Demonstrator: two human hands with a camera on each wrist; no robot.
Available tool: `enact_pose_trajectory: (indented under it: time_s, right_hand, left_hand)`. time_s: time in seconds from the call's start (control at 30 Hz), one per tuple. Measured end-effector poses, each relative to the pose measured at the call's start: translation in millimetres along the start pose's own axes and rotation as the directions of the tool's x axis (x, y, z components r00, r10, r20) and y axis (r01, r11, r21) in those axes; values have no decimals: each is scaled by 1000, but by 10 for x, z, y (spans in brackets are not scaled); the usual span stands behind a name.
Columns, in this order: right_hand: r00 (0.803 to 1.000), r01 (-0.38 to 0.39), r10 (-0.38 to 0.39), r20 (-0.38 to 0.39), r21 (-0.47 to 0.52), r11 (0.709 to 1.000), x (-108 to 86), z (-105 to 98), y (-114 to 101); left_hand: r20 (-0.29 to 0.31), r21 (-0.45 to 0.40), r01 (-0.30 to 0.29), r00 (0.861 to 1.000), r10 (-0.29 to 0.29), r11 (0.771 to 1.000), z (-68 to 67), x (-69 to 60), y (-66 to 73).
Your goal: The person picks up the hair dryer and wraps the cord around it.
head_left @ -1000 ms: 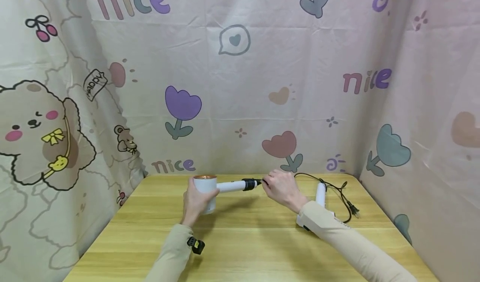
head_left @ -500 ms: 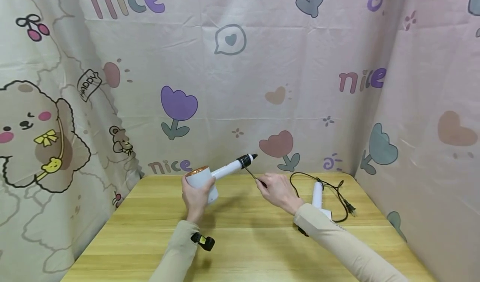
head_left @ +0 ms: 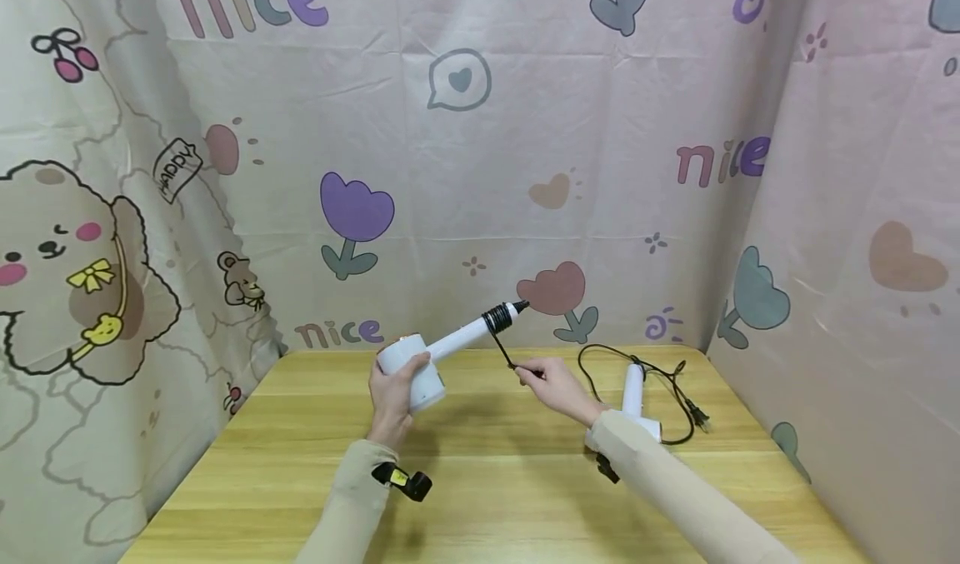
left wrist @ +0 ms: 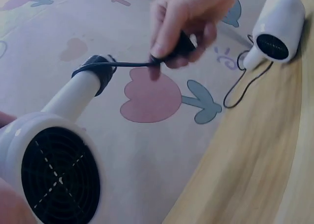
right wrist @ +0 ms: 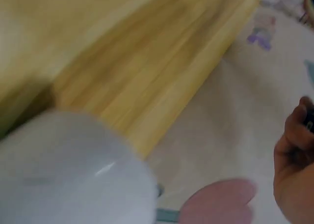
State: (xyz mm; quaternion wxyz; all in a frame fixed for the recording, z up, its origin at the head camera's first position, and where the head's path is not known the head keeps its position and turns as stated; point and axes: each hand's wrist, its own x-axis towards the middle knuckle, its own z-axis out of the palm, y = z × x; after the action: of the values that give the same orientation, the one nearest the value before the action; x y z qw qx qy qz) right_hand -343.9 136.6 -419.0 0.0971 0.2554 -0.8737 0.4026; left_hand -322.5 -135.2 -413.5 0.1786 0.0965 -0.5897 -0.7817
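My left hand (head_left: 390, 401) grips the body of a white hair dryer (head_left: 429, 387), raised above the table with its handle slanting up to the right. Black cord (head_left: 497, 318) is wound in several turns round the handle near its black tip. From that coil a short taut length runs to my right hand (head_left: 558, 387), whose fingers pinch the cord's end. In the left wrist view a black plug (left wrist: 184, 44) shows partly in the right fingers, its prongs hidden. The dryer's black round grille (left wrist: 61, 177) faces the left wrist camera.
A second white hair dryer (head_left: 633, 389) lies on the wooden table (head_left: 480, 497) by my right forearm, partly covered by the sleeve. Its loose black cord (head_left: 688, 406) ends in a plug (head_left: 701, 418) at the right. Printed curtain (head_left: 465, 172) encloses the table's back and sides.
The hair dryer's handle has tilted upward from nearly level. My right hand has moved down from the handle's tip, and a stretch of cord now spans between it and the coil.
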Motion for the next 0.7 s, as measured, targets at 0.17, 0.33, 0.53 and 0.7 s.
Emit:
enact_pose_trajectory:
  time_s: [0.17,0.33,0.53,0.7]
  right_hand:
    - [989,-75,58,135,128,989,121,-122,141]
    - [974,-141,95,205,225,964,219,-273,214]
    - [971,-23,-27,237,203,979,277,-456,167]
    - [941,66,-104,323,126,990,309,-511,49]
  left_hand:
    - [112,-5,81,991,-80,997,-20,-23,7]
    - [257,-15,91,963,-84,996,-83,-9,3]
    - [426,67,129,893,-146,989,-223,48,-31]
    - [543,189,88,821,-179,978,-323,106,-36]
